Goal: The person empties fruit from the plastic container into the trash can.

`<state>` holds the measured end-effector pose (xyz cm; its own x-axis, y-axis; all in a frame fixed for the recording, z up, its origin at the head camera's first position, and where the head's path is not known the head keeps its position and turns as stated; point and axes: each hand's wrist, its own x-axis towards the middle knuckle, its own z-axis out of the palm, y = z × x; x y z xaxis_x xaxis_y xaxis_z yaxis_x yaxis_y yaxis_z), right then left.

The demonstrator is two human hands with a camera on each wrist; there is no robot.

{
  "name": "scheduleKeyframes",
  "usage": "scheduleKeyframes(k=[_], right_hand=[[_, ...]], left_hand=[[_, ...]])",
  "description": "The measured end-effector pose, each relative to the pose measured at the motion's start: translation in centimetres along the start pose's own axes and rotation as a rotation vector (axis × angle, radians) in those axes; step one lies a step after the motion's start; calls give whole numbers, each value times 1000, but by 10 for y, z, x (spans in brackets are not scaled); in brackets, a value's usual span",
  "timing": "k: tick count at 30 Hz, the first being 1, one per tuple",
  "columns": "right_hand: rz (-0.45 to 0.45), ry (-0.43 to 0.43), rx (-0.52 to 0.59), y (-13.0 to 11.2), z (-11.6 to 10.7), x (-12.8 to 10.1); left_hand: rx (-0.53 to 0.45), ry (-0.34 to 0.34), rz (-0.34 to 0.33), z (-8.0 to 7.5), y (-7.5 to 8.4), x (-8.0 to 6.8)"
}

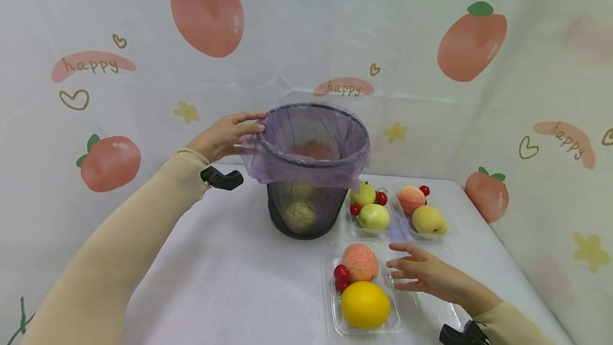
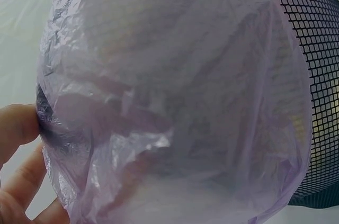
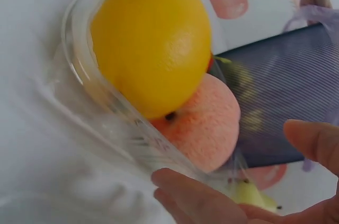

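Both hands sit at edges: left hand (image 1: 221, 136) on bin rim (image 1: 287, 154), right hand (image 1: 428, 274) beside tray (image 1: 330, 302).

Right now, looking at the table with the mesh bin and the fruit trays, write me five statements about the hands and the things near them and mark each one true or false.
1. The left hand holds the rim of the black mesh bin lined with a thin purple plastic bag. True.
2. The right hand grips the large yellow lemon-like fruit. False: it is open beside the clear plastic tray and holds nothing.
3. The nearest tray holds a fuzzy pink peach and small red cherries. True.
4. The bin is empty. False: fruit shows through the mesh.
5. The table carries one tray only. False: three filled trays stand right of the bin.
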<state>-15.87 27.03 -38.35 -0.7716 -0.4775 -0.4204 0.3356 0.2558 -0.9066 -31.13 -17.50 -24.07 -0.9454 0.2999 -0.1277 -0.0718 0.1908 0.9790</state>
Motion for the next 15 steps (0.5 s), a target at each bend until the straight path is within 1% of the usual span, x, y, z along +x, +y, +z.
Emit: scheduleKeyframes(k=[6, 10, 15], right_hand=[[114, -10, 5, -2, 10, 10], [181, -29, -12, -2, 14, 14], [230, 0, -27, 0, 18, 17]], left_hand=[[1, -1, -4, 0, 1, 0], [1, -1, -8, 1, 2, -1], [-4, 3, -13, 1, 2, -1]])
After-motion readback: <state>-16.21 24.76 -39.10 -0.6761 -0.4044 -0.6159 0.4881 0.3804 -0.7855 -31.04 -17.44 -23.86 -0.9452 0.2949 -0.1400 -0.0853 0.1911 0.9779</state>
